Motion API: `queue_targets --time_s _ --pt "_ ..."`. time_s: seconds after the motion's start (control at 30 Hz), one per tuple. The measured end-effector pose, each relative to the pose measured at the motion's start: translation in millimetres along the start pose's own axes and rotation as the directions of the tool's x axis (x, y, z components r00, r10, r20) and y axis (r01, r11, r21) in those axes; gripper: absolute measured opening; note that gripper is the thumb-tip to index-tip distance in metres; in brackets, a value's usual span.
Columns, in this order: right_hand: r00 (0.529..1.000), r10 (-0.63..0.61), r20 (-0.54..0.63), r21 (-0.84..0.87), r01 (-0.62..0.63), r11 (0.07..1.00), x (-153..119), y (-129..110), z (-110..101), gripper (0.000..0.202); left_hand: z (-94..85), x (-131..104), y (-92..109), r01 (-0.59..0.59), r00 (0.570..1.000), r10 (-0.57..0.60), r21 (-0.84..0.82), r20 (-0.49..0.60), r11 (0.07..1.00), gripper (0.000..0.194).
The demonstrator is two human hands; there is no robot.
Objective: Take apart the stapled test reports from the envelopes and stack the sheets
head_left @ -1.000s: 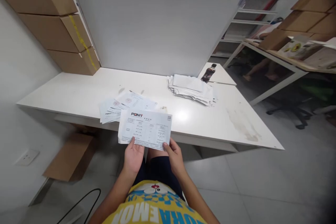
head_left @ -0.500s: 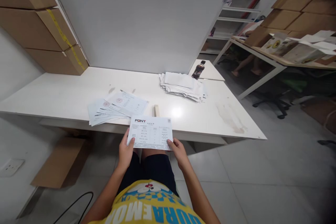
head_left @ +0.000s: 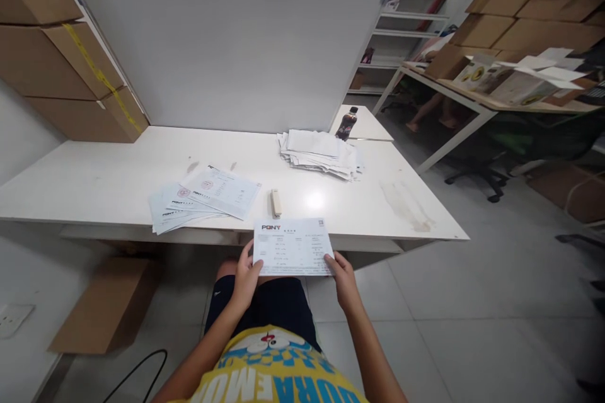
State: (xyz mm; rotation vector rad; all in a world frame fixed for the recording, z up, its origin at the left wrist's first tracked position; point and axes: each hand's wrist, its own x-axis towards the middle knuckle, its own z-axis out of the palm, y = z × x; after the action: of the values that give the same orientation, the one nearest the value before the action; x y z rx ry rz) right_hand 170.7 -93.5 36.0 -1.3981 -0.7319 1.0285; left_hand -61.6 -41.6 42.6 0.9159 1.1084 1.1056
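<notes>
A: How are the hands placed?
B: The printed sheet (head_left: pixel 293 249) is held between them, over the lap at the desk's near edge. Its left side is pinched by the left hand (head_left: pixel 246 276) and its lower right corner by the right hand (head_left: pixel 343 274). Each thumb is laid on top, the fingers are mostly hidden beneath, and both grips are closed lightly. Whether more than one layer is held cannot be told.

A: And how is everything aligned?
B: The sheet's long axis is run from left to right, from one hand to the other. Just beyond its top edge a beige tool (head_left: pixel 276 204), perhaps a stapler, is set on the desk (head_left: pixel 104 167), untouched. Its long axis is pointed roughly away from the body, nearly square to the sheet's, and it is placed nearer the left hand.

A: What can be read?
B: "PONY" is printed at the sheet's upper left, with a square code at the upper right; the finer lines are too small to be made out. The same name is seen on the fanned sheets (head_left: pixel 222 192) to the left, where red round stamps are also shown. On the yellow shirt (head_left: pixel 278 352), large letters like "RAEM" can be picked out.

A: Farther out?
B: A pile of papers (head_left: pixel 312 143) is heaped at the right, no writing legible. Behind it a dark bottle (head_left: pixel 346 123) is stood upright, its label too small to be read surely. The back is closed off by a whiteboard (head_left: pixel 227 44).
</notes>
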Motion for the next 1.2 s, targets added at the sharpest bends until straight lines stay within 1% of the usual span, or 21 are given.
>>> queue_targets --time_s 0.07,0.13,0.2,0.27,0.3,0.33,0.37,0.4,0.43,0.47,0.53,0.6,0.7,0.77,0.87,0.93,1.03,1.13,1.2 --pt "0.996 -0.050 -0.068 -0.031 0.048 0.998 3 4 -6 0.034 7.4 2 -4 0.001 0.997 0.000 -0.020 0.073 1.000 0.074" --pt "0.993 -0.060 -0.102 -0.049 0.055 0.997 8 6 -12 0.035 13.7 7 -8 0.006 0.994 -0.002 -0.033 0.108 0.999 0.078" --pt "0.992 -0.026 -0.125 -0.020 0.023 1.000 15 7 -17 0.037 18.4 12 -12 0.011 0.994 -0.009 -0.022 0.107 1.000 0.075" --pt "0.989 0.009 -0.150 0.017 -0.006 1.000 23 6 -23 0.039 21.3 17 -14 -0.016 0.997 0.012 0.047 0.080 0.999 0.064" --pt "0.987 0.015 -0.159 0.025 -0.011 1.000 27 6 -26 0.041 22.1 19 -13 -0.058 0.997 0.053 0.103 0.053 0.993 0.057" --pt "0.986 0.013 -0.166 0.025 -0.009 1.000 31 5 -28 0.042 22.8 20 -12 -0.120 0.993 0.118 0.166 0.023 0.979 0.050" --pt "0.985 0.008 -0.170 0.020 -0.004 1.000 35 5 -30 0.042 23.6 22 -8 -0.197 0.980 0.201 0.232 0.007 0.953 0.044" --pt "0.985 0.002 -0.171 0.016 0.000 1.000 38 5 -32 0.042 24.6 24 -4 -0.283 0.957 0.291 0.295 0.018 0.913 0.039" --pt "0.985 0.000 -0.170 0.015 0.003 1.000 41 5 -34 0.042 26.0 27 1 -0.369 0.926 0.372 0.353 0.061 0.860 0.037" --pt "0.986 -0.001 -0.170 0.016 0.003 1.000 44 5 -35 0.041 28.0 31 7 -0.449 0.891 0.434 0.404 0.135 0.797 0.037" --pt "0.986 0.005 -0.166 0.022 -0.002 1.000 47 5 -36 0.041 33.4 43 18 -0.575 0.818 0.491 0.479 0.301 0.663 0.044" --pt "0.985 0.009 -0.175 0.027 -0.004 1.000 50 4 -35 0.040 38.9 58 25 -0.646 0.763 0.503 0.522 0.407 0.557 0.052" --pt "0.978 0.013 -0.209 0.032 -0.007 0.999 52 2 -34 0.040 41.4 85 27 -0.699 0.714 0.488 0.545 0.501 0.463 0.055" --pt "0.977 0.015 -0.214 0.018 -0.012 1.000 52 2 -35 0.040 37.9 99 24 -0.737 0.676 0.454 0.557 0.581 0.383 0.055" --pt "0.981 0.005 -0.194 -0.011 -0.008 1.000 52 2 -37 0.038 30.4 111 20 -0.778 0.621 0.401 0.590 0.673 0.215 0.055" --pt "0.984 0.001 -0.177 -0.020 -0.005 1.000 52 3 -39 0.039 27.9 112 19 -0.776 0.609 0.384 0.621 0.694 0.110 0.056" --pt "0.984 0.001 -0.177 -0.015 -0.004 1.000 52 5 -38 0.040 29.6 108 17 -0.736 0.623 0.392 0.677 0.677 -0.001 0.054" --pt "0.983 0.003 -0.184 -0.019 -0.007 1.000 52 9 -37 0.040 33.7 103 14 -0.689 0.642 0.406 0.722 0.650 -0.066 0.052" --pt "0.982 0.004 -0.187 -0.028 -0.009 1.000 51 12 -36 0.040 35.8 101 12 -0.673 0.646 0.408 0.734 0.645 -0.093 0.051"
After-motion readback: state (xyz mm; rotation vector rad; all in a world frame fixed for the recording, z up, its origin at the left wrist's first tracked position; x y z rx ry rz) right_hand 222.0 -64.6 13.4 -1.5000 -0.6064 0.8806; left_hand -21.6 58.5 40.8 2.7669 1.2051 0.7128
